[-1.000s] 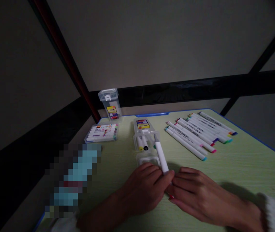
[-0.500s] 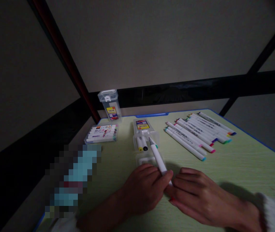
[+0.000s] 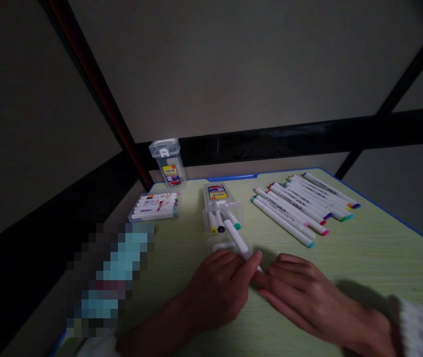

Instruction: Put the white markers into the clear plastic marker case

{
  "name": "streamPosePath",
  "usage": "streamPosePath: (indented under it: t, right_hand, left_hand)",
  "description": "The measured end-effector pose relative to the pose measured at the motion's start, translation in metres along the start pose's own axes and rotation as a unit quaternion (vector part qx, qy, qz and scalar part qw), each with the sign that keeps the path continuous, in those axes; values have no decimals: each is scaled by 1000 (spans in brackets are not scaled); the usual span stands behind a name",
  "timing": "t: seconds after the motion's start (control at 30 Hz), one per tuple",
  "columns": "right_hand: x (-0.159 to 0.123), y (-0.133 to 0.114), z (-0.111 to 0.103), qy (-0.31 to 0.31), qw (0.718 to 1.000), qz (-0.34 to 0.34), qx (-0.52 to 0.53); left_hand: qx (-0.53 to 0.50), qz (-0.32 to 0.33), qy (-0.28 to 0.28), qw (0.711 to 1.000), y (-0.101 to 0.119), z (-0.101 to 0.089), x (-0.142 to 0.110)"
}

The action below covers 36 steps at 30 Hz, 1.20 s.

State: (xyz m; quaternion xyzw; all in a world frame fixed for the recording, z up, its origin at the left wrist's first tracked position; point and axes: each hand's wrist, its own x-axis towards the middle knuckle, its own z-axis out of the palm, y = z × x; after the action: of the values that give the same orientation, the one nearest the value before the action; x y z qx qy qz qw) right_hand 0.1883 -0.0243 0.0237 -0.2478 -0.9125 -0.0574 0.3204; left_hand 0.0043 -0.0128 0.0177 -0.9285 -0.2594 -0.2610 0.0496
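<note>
A white marker slants up and away from my hands, its far end at the mouth of a clear plastic marker case lying on its side with its lid open. My left hand is closed around its near part, thumb on top. The bent fingers of my right hand meet at the marker's near end, partly hidden there. Inside the case lie a yellow-ended marker, a black-ended marker and a green-ended marker. The case's open lid is partly behind my left hand.
Several white markers lie in a slanted row at the right. A flat pack of pens lies at the left, before an upright clear case. A blurred light-blue object is at left. Behind the blue-edged table stands a wall.
The marker's far end has dipped and gone into the case's mouth, so its grey tip hardly shows. More of the green-ended marker is visible. My hands have barely moved.
</note>
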Motion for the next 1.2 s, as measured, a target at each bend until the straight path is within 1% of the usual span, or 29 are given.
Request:
streamPosePath:
  t: [0.2,0.33,0.5,0.8,0.97,1.2]
  right_hand:
    - [-3,2,0,12,999,27,12]
    - [-4,1,1,15,1000,26,-5]
    - [-5,1,1,8,1000,25,-1]
    - [-3,0,-1,-43,998,39,-12]
    - [-3,2,3,-53,997,50,-10]
    - [-3,2,4,-61,993,90,40]
  left_hand:
    - [-15,-11,18,1000,1,0,0]
    - [-18,-15,35,999,1,-1,0]
    - [-9,-31,54,998,2,-1,0]
    - [-12,-67,45,997,-2,2,-1]
    - [-23,-88,40,995,-2,4,-3]
    - [-32,-96,34,994,-5,7,-5]
